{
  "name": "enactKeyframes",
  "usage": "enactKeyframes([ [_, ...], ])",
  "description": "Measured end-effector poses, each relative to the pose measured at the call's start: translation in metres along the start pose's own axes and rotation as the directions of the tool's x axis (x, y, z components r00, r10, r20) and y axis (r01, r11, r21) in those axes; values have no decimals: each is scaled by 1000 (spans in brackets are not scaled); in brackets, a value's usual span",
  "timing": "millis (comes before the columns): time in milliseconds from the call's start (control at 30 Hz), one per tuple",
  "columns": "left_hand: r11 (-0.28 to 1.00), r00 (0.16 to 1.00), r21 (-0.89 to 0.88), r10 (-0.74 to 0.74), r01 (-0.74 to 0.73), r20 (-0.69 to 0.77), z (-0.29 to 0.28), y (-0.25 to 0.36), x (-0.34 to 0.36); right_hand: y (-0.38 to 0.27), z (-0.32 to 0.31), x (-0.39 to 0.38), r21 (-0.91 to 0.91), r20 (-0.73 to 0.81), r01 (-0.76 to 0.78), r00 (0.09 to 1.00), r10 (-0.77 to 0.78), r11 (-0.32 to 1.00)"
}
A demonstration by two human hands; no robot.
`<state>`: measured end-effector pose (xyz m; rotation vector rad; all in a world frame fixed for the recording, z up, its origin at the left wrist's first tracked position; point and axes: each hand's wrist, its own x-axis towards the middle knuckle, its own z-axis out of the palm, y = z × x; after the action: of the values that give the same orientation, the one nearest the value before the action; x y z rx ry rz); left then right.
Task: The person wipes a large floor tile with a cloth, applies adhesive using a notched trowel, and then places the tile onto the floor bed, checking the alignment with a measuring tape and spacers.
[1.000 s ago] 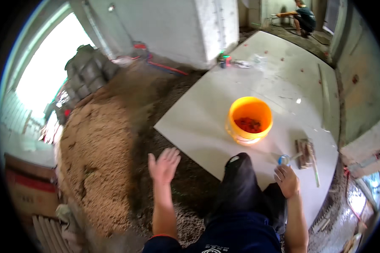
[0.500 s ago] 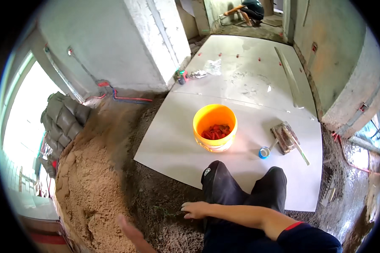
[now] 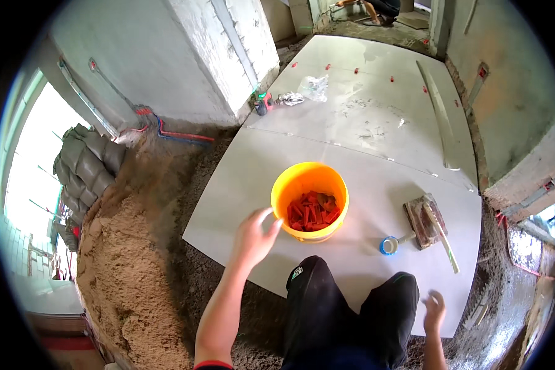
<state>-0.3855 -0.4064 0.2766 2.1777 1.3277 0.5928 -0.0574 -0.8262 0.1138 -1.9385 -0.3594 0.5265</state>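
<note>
A yellow bucket (image 3: 283, 185) stands on the large pale floor tile in front of my knees. Red wedge-like plastic pieces (image 3: 312, 211) fill its bottom. My left hand (image 3: 253, 239) is at the near left of the rim, thumb and fingers apart; whether it touches the bucket I cannot tell. Beside my right knee, low over the tile, my right hand (image 3: 435, 311) is empty with its fingers loosely bent apart. To the bucket's right lie a blue-rimmed round cup-like piece with a handle (image 3: 389, 245) and a dirty rectangular block (image 3: 423, 228) with a pale strip (image 3: 439, 233) across it.
Sand (image 3: 126, 277) is heaped at left, near stacked grey sacks (image 3: 89, 163). On the far tile (image 3: 376, 92) are a clear plastic bag (image 3: 314, 88), a red-and-black device (image 3: 264, 103) and a long straightedge (image 3: 436, 117). Another person (image 3: 379, 11) crouches at the back.
My left hand has come up from the lower left to the bucket. My right hand has swung from across my lap to beyond my right knee. The view has shifted slightly.
</note>
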Motion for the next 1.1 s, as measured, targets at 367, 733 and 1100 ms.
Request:
enactKeyframes([
  [367, 871, 527, 486, -444, 66, 724, 224, -66, 151, 171, -80, -126, -499, -154, -518, 842, 517, 695],
  [733, 822, 700, 567, -370, -60, 610, 200, -184, 198, 170, -66, -99, -503, 1, -499, 816, 578, 705],
  [1100, 885, 836, 14, -445, 466, 319, 25, -223, 184, 194, -61, -69, -472, -12, -443, 868, 497, 762],
])
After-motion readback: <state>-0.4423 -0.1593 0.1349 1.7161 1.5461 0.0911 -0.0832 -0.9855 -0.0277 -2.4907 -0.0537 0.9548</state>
